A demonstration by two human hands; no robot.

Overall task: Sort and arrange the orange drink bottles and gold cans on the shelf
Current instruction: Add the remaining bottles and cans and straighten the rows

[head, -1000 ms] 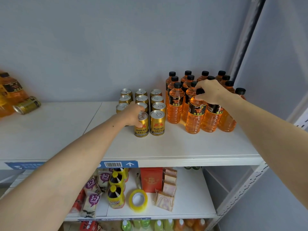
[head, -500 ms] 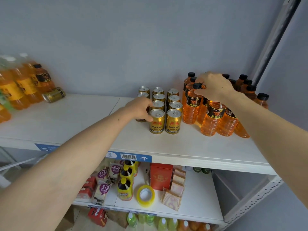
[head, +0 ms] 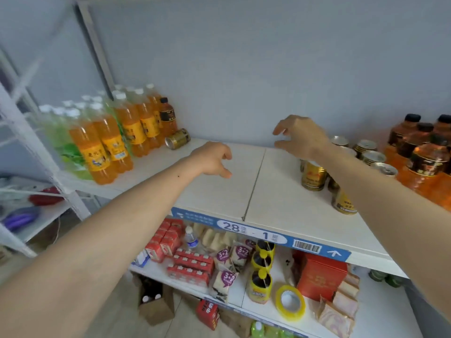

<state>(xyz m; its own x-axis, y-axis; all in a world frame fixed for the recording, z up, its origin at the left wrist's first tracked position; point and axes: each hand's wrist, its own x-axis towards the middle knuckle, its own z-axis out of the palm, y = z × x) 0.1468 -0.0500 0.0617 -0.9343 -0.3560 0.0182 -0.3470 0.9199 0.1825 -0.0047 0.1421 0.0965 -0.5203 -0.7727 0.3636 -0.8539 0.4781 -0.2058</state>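
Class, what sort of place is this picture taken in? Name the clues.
Probably a small shop or its stockroom: a price strip with a barcode on the shelf, rows of orange drink bottles, and packaged snacks below.

The light is soft and even, quite bright, with only weak shadows under the left hand (head: 214,158) and right hand (head: 301,137) on the shelf (head: 275,189). The wide lens bends the edges strongly. The green bottles (head: 62,132) at left are blurred by motion, and the orange bottles (head: 424,162) at right look smeared with small glare.
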